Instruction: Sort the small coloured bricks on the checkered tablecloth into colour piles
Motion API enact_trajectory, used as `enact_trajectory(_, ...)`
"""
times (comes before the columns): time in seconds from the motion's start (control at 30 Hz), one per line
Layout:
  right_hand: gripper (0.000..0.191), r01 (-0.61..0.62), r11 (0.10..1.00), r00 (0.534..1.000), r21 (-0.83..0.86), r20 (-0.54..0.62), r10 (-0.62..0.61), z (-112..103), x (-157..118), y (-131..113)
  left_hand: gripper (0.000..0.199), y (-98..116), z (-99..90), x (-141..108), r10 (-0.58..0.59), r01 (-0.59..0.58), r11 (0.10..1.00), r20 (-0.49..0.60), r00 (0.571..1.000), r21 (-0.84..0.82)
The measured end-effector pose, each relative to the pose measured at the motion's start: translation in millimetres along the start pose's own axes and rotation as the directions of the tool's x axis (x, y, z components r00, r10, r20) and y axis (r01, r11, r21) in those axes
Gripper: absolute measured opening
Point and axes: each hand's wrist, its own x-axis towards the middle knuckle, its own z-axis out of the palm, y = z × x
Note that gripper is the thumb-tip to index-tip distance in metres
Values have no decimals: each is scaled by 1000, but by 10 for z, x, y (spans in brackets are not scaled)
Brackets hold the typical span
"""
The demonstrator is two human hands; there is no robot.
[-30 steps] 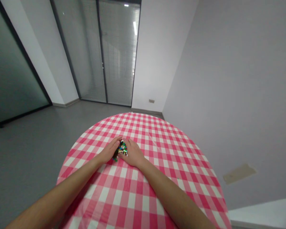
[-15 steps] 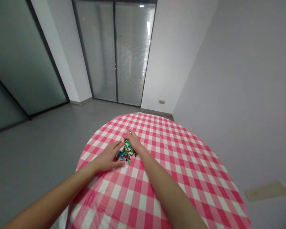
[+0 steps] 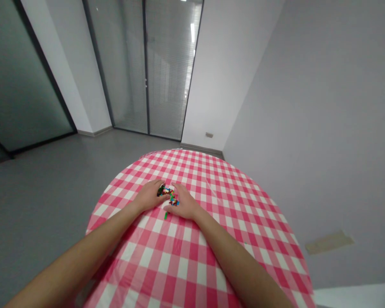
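A small heap of colourful toy building bricks [image 3: 174, 202] in green, blue, red, brown and white lies on the red-and-white checked tablecloth [image 3: 160, 273]. My left hand [image 3: 148, 196] curves around its left side, the thumb stretched across the near side of some bricks. On the right, my right hand [image 3: 186, 203] cups the heap with thumb and fingers apart. Both hands rest low at the table, fingertips close to each other, and they hide part of the heap. One long green brick [image 3: 165, 215] lies just in front of the right thumb.
The round table's edge curves past on the left and right. A tiny green piece [image 3: 245, 243] lies on the cloth to the right of my right forearm. Behind the table stand a glass door [image 3: 166, 85] and a plain wall [image 3: 308, 128]; grey floor [image 3: 51, 192] is at left.
My hands have drawn in around the bricks, and the spread heap is now more compact and more covered. The right hand has come nearer and turned inward; the left has shifted farther forward.
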Motion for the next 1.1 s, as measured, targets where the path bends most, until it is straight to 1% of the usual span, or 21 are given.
enact_trajectory(0.07,106,47,991,997,-127,61,-40,47,-71,-68,53,-37,20,62,-40,38,998,-50,998,-41)
enact_trajectory(0.1,107,49,983,997,-179,60,-39,84,-71,-96,54,-61,26,91,-62,57,996,-65,996,-73)
enact_trajectory(0.13,103,43,973,998,-225,49,-33,126,-45,-116,55,-86,30,119,-79,71,991,-67,995,-113)
enact_trajectory(0.17,96,34,965,999,-260,33,-26,170,6,-127,57,-112,32,143,-90,80,984,-56,994,-159)
enact_trajectory(0.23,74,24,957,1000,-289,8,-23,256,168,-129,59,-156,30,169,-87,82,968,-8,996,-236)
enact_trajectory(0.3,54,25,969,999,-247,-13,-29,333,380,-115,60,-190,19,152,-66,69,952,21,998,-299)
enact_trajectory(0.33,50,21,981,999,-195,-30,-28,368,489,-108,61,-207,7,124,-60,65,936,25,998,-346)
enact_trajectory(0.4,47,-11,999,997,-37,-82,8,435,689,-101,64,-240,-30,30,-68,74,866,30,997,-495)
enact_trajectory(0.47,47,-48,995,991,93,-119,59,506,844,-110,73,-276,-85,-98,-58,65,807,30,998,-587)
enact_trajectory(0.5,47,-61,989,988,133,-130,78,544,903,-120,81,-292,-116,-168,-32,41,811,25,999,-584)
enact_trajectory(0.53,47,-68,985,986,157,-137,90,583,951,-133,92,-306,-147,-237,15,-1,838,22,1000,-545)
enact_trajectory(0.6,47,-75,978,983,195,-152,106,663,1021,-168,112,-324,-197,-357,105,-89,919,21,994,-383)
enact_trajectory(0.63,46,-78,973,980,217,-161,114,698,1046,-186,117,-328,-212,-401,122,-113,947,13,992,-302)
enact_trajectory(0.7,47,-83,963,976,256,-177,131,745,1074,-219,120,-327,-213,-445,109,-106,979,3,994,-174)
enact_trajectory(0.77,47,-91,956,969,279,-196,150,738,1058,-235,119,-317,-182,-428,62,-62,994,-1,998,-92)
enact_trajectory(0.83,46,-102,954,961,282,-220,168,663,977,-223,117,-302,-135,-359,18,-17,999,10,1000,-39)
enact_trajectory(0.93,45,-116,961,953,249,-246,179,461,721,-164,115,-277,-82,-213,-10,9,1000,38,999,8)
enact_trajectory(1.0,48,-122,973,958,198,-233,168,325,494,-118,110,-264,-70,-126,-16,16,1000,34,999,4)
enact_trajectory(1.03,55,-113,987,969,110,-209,134,272,381,-100,107,-261,-70,-92,-17,17,1000,30,999,-13)
enact_trajectory(1.1,81,-59,996,992,-66,-112,52,210,191,-80,99,-264,-77,-50,-33,35,996,16,999,-88)
